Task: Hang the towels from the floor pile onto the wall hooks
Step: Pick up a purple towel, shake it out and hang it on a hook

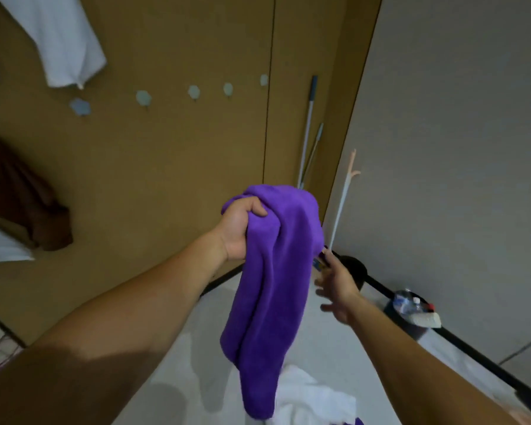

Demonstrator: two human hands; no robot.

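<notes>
My left hand (239, 228) grips the bunched top of a purple towel (270, 289), which hangs down in front of me over the floor pile. My right hand (337, 285) is just right of the towel with its fingers spread; its fingertips reach toward the towel's right edge, and whether they pinch it cannot be told. A white towel of the floor pile (313, 400) lies below, with a purple scrap beside it. Several pale wall hooks (193, 92) run across the brown wall. A white towel (62, 41) and a brown towel (25, 194) hang at the left.
Two mop handles (307, 130) lean in the corner beside a white pole with a pink hook (344, 197). A dark bin with bottles (411, 311) stands against the grey right wall. A black skirting strip runs along the floor edge.
</notes>
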